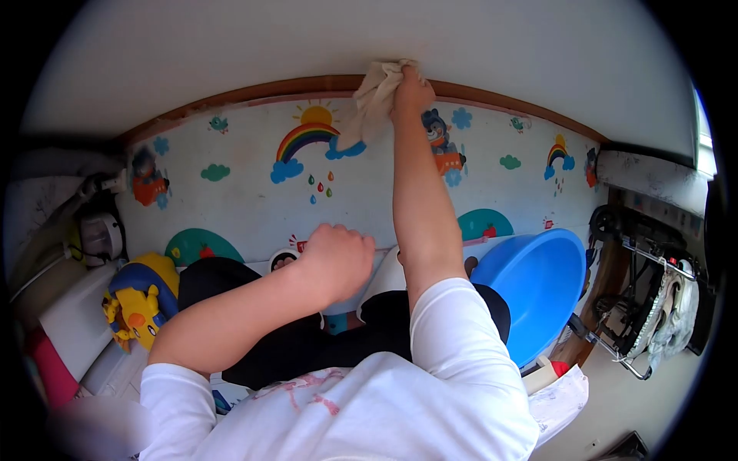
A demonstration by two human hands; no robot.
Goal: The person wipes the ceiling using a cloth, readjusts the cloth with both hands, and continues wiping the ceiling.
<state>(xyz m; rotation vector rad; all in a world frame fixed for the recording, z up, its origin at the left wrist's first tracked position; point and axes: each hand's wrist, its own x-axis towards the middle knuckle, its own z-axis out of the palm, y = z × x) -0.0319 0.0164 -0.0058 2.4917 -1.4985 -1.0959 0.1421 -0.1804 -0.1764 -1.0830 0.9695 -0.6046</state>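
Up at the brown wooden trim along the wall, my right hand grips a crumpled beige cloth. The cloth presses against the trim and its loose end hangs down over the wallpaper, partly covering a rainbow picture. My right arm is stretched far forward. Lower down, my left hand is closed in a fist in front of my body, with nothing visible in it. It is apart from the wall.
A large blue basin stands tilted at my right. Further right is a folded metal-framed stroller or cart with a cloth hanging on it. At my left lies a yellow and blue plush toy, beside white boxy furniture.
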